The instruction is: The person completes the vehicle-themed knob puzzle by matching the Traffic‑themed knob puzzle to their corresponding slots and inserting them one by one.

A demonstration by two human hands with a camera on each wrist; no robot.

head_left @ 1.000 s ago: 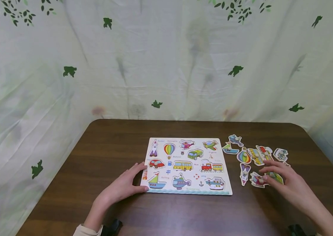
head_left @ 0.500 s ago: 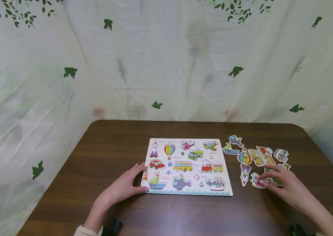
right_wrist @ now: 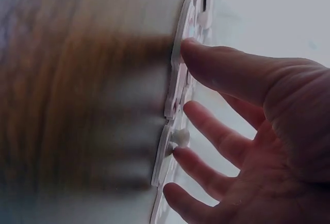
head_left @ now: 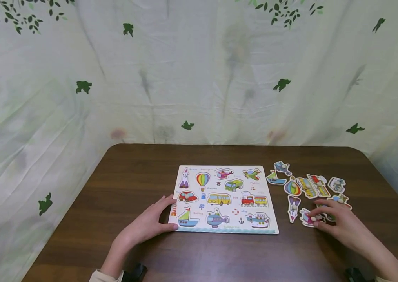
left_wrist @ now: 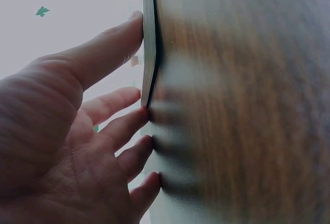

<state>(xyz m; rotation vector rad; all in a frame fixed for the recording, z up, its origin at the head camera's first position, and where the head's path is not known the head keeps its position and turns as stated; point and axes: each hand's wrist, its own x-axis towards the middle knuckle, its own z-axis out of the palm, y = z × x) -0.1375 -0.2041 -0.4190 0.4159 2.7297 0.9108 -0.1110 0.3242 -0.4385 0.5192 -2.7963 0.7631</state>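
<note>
The white wooden puzzle board [head_left: 235, 200], with printed vehicle pictures, lies flat on the table. My left hand [head_left: 149, 219] steadies its left side, thumb by the near corner and fingers along the edge; the left wrist view shows the fingertips [left_wrist: 147, 113] against that edge. On the right, my right hand [head_left: 341, 221] is low over loose vehicle pieces. Its thumb and forefinger tips stand on either side of the knob on a pink helicopter piece [head_left: 306, 217]. In the right wrist view the thumb [right_wrist: 227, 69] meets a piece's edge, and the other fingers are loosely bent.
Left of the right hand lie a rocket piece [head_left: 293, 208], a balloon piece [head_left: 292, 187], a sailboat piece [head_left: 275, 178] and a blue piece [head_left: 282, 168]. A yellow piece [head_left: 306, 188] and other pieces lie beyond. The brown table [head_left: 142, 168] ends at a leaf-patterned curtain [head_left: 202, 78].
My right hand has drawn back slightly, its fingers closer round the helicopter piece, which has shifted a little right and nearer. Pieces under the hand have shifted too. The left hand stays put.
</note>
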